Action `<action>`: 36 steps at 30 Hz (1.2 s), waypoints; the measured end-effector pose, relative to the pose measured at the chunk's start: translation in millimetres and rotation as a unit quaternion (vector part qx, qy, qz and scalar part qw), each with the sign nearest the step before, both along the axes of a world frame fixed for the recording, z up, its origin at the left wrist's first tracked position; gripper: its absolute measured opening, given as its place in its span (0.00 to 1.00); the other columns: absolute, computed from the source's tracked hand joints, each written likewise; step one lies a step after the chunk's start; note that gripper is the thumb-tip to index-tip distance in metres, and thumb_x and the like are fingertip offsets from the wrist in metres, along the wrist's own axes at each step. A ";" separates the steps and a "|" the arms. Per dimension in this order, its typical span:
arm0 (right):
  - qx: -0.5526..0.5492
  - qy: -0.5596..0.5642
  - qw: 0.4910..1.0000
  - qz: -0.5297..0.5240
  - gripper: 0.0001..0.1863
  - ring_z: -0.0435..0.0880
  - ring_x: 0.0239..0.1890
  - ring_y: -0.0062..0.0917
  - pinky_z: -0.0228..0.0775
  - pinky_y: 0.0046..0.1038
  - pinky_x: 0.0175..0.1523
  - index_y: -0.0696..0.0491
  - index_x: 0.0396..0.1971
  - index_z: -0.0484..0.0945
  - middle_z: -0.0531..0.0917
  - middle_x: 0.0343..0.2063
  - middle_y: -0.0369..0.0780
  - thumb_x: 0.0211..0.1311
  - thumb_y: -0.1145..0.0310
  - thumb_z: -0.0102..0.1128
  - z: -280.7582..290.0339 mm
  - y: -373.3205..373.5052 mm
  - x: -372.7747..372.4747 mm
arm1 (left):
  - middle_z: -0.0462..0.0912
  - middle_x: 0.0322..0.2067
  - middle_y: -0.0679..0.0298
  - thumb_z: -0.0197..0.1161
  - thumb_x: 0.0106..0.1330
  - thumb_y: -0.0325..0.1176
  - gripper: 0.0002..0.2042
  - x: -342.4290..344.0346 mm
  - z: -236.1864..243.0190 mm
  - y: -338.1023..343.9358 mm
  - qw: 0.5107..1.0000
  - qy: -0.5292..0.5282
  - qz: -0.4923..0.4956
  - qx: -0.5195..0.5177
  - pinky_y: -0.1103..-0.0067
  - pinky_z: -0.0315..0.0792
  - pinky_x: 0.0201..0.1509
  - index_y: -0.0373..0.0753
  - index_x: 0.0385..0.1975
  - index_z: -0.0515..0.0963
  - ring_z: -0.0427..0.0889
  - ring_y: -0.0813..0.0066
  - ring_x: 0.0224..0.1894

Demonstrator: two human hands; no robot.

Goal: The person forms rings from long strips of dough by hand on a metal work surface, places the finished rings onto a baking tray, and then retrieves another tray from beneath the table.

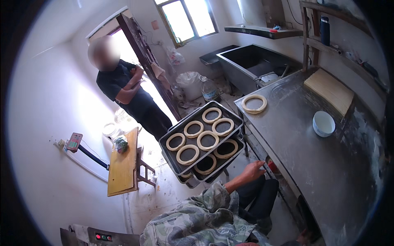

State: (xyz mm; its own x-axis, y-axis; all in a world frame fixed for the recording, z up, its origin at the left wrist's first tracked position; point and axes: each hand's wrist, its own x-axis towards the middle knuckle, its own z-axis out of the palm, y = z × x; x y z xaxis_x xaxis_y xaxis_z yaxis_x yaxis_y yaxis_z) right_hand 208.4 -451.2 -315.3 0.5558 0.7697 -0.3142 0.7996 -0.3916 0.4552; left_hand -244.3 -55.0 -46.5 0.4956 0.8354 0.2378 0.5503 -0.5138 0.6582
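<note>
Black metal trays, two stacked at least: upper tray in the centre of the frame, lower tray jutting out beneath it, toward the lower right. Six pale dough rings lie flat on the upper one, some touching or nearly so; more show on the lower one, partly covered. One separate ring lies on the steel worktop, near its upper-left corner, right of the trays.

Left hand, out of a camouflage sleeve, lower centre right: fingers bent, right by the worktop's near edge. Can't tell if it grips the edge or just hangs beside it; no ring in it. Right hand, bottom right: dim, partly cut off, grasp can't be told.

Also on the worktop: white bowl, right of frame; pale tan board, upper right, above the bowl. Dark bottle upright on a shelf, top right. Upper left, a person in dark clothes stands by the doorway, arms folded. Yellow table, left of frame, bears a bagged green item.
</note>
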 end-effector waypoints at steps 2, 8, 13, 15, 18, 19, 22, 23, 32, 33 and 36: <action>0.039 -0.036 0.996 0.075 0.26 0.78 0.54 0.45 0.77 0.47 0.55 0.57 0.59 0.73 0.78 0.52 0.51 0.66 0.61 0.64 7.1 2.2 2.8 | 0.81 0.49 0.46 0.67 0.61 0.37 0.24 -3.8 3.3 -2.2 1.000 0.007 -0.001 -0.011 0.62 0.77 0.54 0.33 0.56 0.77 0.80 0.45 0.52; 0.066 -0.095 0.976 0.183 0.24 0.79 0.52 0.44 0.78 0.47 0.55 0.57 0.58 0.75 0.79 0.51 0.51 0.67 0.61 0.63 16.5 9.1 5.1 | 0.81 0.49 0.46 0.67 0.61 0.37 0.24 -6.3 7.1 -8.8 1.000 0.028 -0.006 -0.009 0.63 0.77 0.54 0.33 0.56 0.77 0.80 0.46 0.51; 0.088 -0.119 0.966 0.213 0.22 0.80 0.51 0.43 0.78 0.46 0.55 0.57 0.56 0.76 0.80 0.50 0.50 0.67 0.61 0.62 20.8 8.5 4.8 | 0.82 0.48 0.45 0.68 0.61 0.38 0.24 1.7 3.0 -12.7 0.999 0.029 -0.012 -0.016 0.62 0.77 0.53 0.33 0.55 0.78 0.81 0.45 0.50; 0.102 -0.109 0.965 0.216 0.21 0.81 0.51 0.43 0.78 0.46 0.55 0.57 0.56 0.77 0.81 0.49 0.50 0.68 0.61 0.62 22.1 7.8 6.1 | 0.81 0.49 0.45 0.67 0.62 0.37 0.23 5.3 3.5 -11.0 0.999 0.041 -0.020 -0.022 0.62 0.77 0.53 0.33 0.56 0.78 0.81 0.45 0.50; 0.119 -0.093 0.964 0.218 0.20 0.81 0.50 0.43 0.79 0.45 0.55 0.57 0.55 0.78 0.81 0.49 0.50 0.68 0.61 0.61 25.6 -0.4 10.0 | 0.81 0.51 0.45 0.64 0.65 0.37 0.22 13.1 9.9 -14.8 0.996 0.061 -0.033 -0.049 0.62 0.76 0.54 0.34 0.57 0.77 0.81 0.46 0.51; 0.125 -0.089 0.964 0.219 0.20 0.82 0.50 0.43 0.79 0.45 0.55 0.56 0.54 0.78 0.82 0.49 0.50 0.68 0.61 0.61 26.0 -1.3 10.9 | 0.81 0.50 0.45 0.65 0.65 0.37 0.22 13.9 9.0 -16.7 0.996 0.055 -0.034 -0.054 0.62 0.76 0.54 0.34 0.57 0.77 0.81 0.46 0.50; 0.138 -0.081 0.960 0.229 0.19 0.82 0.50 0.42 0.79 0.45 0.55 0.56 0.53 0.79 0.82 0.48 0.50 0.68 0.61 0.61 28.0 -5.8 14.4 | 0.81 0.48 0.45 0.65 0.64 0.37 0.22 16.9 4.6 -19.3 0.996 0.056 -0.042 -0.063 0.61 0.76 0.53 0.33 0.55 0.78 0.81 0.46 0.49; 0.142 -0.080 0.959 0.231 0.19 0.82 0.49 0.42 0.79 0.45 0.55 0.56 0.53 0.80 0.83 0.48 0.50 0.68 0.61 0.61 28.8 -6.9 16.0 | 0.81 0.48 0.45 0.65 0.63 0.37 0.21 17.9 1.8 -19.7 0.995 0.058 -0.046 -0.065 0.61 0.76 0.52 0.33 0.54 0.78 0.81 0.46 0.49; 0.207 -0.077 0.922 0.319 0.17 0.84 0.48 0.41 0.80 0.44 0.55 0.56 0.51 0.83 0.85 0.46 0.50 0.69 0.61 0.59 27.0 -41.2 25.2 | 0.83 0.42 0.47 0.65 0.64 0.35 0.18 11.2 -19.1 -11.6 0.995 0.057 -0.070 -0.049 0.63 0.78 0.49 0.34 0.51 0.80 0.83 0.46 0.45; 0.236 -0.082 0.902 0.351 0.17 0.84 0.48 0.41 0.80 0.44 0.55 0.56 0.50 0.83 0.85 0.46 0.50 0.70 0.61 0.59 22.0 -36.5 26.5 | 0.84 0.42 0.47 0.65 0.64 0.35 0.17 9.3 -16.3 -6.6 0.995 0.056 -0.067 -0.042 0.63 0.78 0.49 0.34 0.50 0.81 0.83 0.47 0.45; 0.257 0.007 0.965 0.058 0.21 0.81 0.53 0.41 0.75 0.45 0.59 0.51 0.53 0.82 0.83 0.49 0.48 0.69 0.54 0.57 7.7 -42.0 24.6 | 0.82 0.35 0.47 0.65 0.62 0.34 0.12 17.8 0.4 -12.8 0.995 0.003 -0.091 -0.046 0.61 0.77 0.45 0.35 0.41 0.80 0.82 0.46 0.40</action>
State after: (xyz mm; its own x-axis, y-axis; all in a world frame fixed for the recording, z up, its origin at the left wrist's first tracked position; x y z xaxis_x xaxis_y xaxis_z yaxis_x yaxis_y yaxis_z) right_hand 233.0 -493.3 -307.6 0.4547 0.8828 0.1182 0.8563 -0.4698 0.2146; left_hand -226.4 -67.8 -46.1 0.6414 0.7501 0.1611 0.4580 -0.5428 0.7040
